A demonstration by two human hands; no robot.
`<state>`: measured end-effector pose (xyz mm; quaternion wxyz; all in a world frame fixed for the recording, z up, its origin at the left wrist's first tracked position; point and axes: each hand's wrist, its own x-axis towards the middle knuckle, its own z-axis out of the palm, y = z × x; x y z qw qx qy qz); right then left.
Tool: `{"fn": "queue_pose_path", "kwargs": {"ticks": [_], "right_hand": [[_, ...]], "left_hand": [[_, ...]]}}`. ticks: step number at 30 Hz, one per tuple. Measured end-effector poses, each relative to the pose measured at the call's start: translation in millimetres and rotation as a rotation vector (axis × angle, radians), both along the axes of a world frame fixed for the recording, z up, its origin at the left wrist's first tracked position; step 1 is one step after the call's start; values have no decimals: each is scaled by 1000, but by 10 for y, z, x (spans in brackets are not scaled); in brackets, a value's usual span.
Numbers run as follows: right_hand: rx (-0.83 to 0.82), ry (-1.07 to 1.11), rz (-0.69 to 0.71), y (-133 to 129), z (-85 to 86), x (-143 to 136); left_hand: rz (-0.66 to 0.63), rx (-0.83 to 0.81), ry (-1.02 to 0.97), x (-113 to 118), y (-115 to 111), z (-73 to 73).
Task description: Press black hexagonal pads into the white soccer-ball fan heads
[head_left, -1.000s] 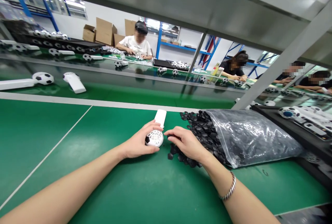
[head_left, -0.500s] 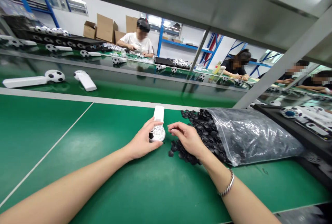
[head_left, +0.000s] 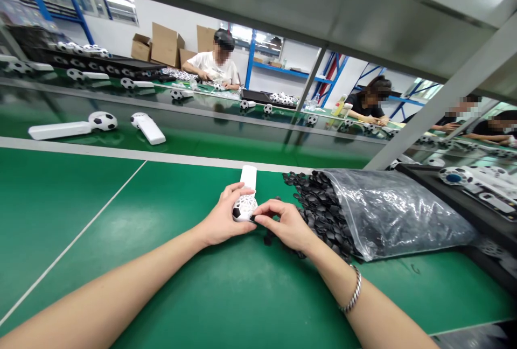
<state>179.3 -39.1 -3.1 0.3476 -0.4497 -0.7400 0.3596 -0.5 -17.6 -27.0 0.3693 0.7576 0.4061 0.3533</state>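
My left hand (head_left: 224,214) is closed around the round head of a white handheld fan (head_left: 245,204) patterned like a soccer ball. The fan lies on the green bench, its white handle pointing away from me; one black patch shows on the left of its openwork grille. My right hand (head_left: 285,225) pinches a small black piece (head_left: 253,218) against the right edge of the head. Just beyond that hand, a heap of loose black pieces (head_left: 319,206) spills from a clear plastic bag (head_left: 398,211).
On the conveyor (head_left: 202,147) behind the bench edge lie a white soccer-ball fan (head_left: 64,129) and another fan (head_left: 150,128). A black tray (head_left: 480,190) with more fans stands at the right. Overhead runs a grey shelf (head_left: 283,9). Several co-workers sit across the line.
My right hand has moved left from beside the heap to the fan head, bringing the black piece against it. The fans on the conveyor have shifted right.
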Motion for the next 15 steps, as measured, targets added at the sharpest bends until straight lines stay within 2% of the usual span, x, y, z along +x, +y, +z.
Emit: {"fn": "queue_pose_path", "kwargs": {"ticks": [4, 9, 15], "right_hand": [[-31, 55, -13, 16, -55, -32], [32, 96, -22, 55, -106, -35], [-43, 138, -18, 66, -126, -69]], "left_hand": [[4, 20, -6, -2, 11, -12], [14, 30, -2, 3, 9, 1], [16, -18, 28, 3, 0, 35]]}}
